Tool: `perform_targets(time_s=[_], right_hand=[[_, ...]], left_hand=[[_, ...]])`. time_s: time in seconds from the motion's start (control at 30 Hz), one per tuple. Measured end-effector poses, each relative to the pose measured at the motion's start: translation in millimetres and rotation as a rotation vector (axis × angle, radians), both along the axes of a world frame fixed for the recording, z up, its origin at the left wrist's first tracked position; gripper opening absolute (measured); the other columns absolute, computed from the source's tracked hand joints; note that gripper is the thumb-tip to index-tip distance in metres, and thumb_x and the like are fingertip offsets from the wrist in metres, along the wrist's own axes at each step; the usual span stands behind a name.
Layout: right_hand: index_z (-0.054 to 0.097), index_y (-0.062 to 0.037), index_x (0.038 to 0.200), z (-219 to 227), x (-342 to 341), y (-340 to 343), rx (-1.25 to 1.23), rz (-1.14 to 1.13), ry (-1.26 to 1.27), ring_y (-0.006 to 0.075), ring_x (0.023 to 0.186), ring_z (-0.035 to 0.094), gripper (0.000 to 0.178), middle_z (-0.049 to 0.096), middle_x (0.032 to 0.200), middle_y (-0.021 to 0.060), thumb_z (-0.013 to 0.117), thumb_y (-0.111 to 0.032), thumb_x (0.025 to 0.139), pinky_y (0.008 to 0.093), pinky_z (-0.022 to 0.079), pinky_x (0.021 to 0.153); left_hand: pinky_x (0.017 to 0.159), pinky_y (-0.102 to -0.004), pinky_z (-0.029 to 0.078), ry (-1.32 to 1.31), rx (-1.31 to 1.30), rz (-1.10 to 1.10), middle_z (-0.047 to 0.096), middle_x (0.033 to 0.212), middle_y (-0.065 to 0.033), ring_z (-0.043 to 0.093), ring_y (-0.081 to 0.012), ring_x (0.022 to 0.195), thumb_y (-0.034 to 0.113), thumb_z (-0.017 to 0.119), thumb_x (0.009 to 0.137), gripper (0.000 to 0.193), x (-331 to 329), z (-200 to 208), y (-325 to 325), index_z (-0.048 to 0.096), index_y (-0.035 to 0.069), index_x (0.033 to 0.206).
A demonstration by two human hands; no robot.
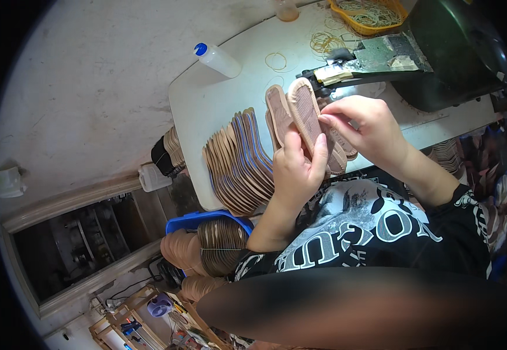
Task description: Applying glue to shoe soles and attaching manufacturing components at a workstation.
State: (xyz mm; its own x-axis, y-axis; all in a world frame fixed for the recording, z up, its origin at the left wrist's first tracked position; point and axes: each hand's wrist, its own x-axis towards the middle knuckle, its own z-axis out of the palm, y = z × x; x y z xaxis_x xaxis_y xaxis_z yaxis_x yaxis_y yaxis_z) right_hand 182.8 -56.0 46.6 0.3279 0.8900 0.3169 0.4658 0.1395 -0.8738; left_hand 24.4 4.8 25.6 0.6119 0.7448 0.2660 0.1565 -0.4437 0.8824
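Upright in front of me is a brown insole (pixel 305 111) with a pale, gathered edge, its textured face turned toward me. My left hand (pixel 299 166) grips its lower part, thumb on one side and fingers on the other. At its right edge my right hand (pixel 365 121) pinches with thumb and index finger; whatever lies between those fingertips is too small to make out. Just left of the held piece, another brown insole (pixel 277 111) leans, partly hidden by my left hand. A long row of insoles (pixel 236 163) stands packed on edge on the white table (pixel 192 105).
A dark green machine (pixel 382 58) reaches over the table beyond my hands. Farther back sit a yellow basket (pixel 355 24) of rubber bands, loose bands (pixel 325 42) and a blue-capped white bottle (pixel 221 61). Bundled insoles fill a blue bin (pixel 175 224) at the lower left.
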Motion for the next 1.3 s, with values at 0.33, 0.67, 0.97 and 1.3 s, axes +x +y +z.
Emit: perform_targets(time_s=[0.33,0.67,0.97,1.3], right_hand=[[0.065,0.0013,0.084,-8.9,10.5,15.0,-0.232,0.145,0.684,0.0041,0.069,0.057,0.009,0.064,0.074,0.001,0.064,-0.008,0.084,0.0213,0.048,0.064],[0.066,-0.0004,0.09,-14.4,14.1,17.6,-0.19,0.281,0.781,0.0063,0.078,0.059,0.011,0.064,0.083,-0.0001,0.068,-0.01,0.085,0.0231,0.049,0.074],[0.065,0.0033,0.084,-1.1,1.9,11.4,-0.141,0.034,-0.015,0.0269,0.067,0.064,0.018,0.064,0.075,0.0153,0.063,-0.014,0.081,0.034,0.051,0.065],[0.061,0.0003,0.079,3.0,8.5,7.2,0.07,0.058,-0.248,0.0251,0.06,0.061,0.009,0.06,0.07,0.0121,0.067,-0.005,0.075,0.0331,0.05,0.056]], left_hand=[[0.059,-0.0347,0.053,-0.093,-0.085,0.049,0.067,0.076,-0.0167,0.069,-0.0263,0.069,0.011,0.058,0.088,0.031,6.8,3.5,-2.7,0.048,-0.005,0.112],[0.051,-0.0353,0.051,-0.056,0.188,0.108,0.064,0.068,-0.0152,0.065,-0.0283,0.055,0.01,0.062,0.085,0.036,5.5,-9.7,1.2,0.048,-0.006,0.115],[0.053,-0.0399,0.051,-0.06,0.374,0.155,0.063,0.073,-0.0181,0.064,-0.0338,0.058,0.01,0.063,0.084,0.035,14.2,-19.9,1.6,0.05,-0.006,0.112],[0.055,-0.0405,0.051,-0.046,0.11,0.071,0.064,0.075,-0.023,0.066,-0.0374,0.064,0.013,0.052,0.093,0.028,6.9,8.1,2.0,0.045,-0.01,0.109]])
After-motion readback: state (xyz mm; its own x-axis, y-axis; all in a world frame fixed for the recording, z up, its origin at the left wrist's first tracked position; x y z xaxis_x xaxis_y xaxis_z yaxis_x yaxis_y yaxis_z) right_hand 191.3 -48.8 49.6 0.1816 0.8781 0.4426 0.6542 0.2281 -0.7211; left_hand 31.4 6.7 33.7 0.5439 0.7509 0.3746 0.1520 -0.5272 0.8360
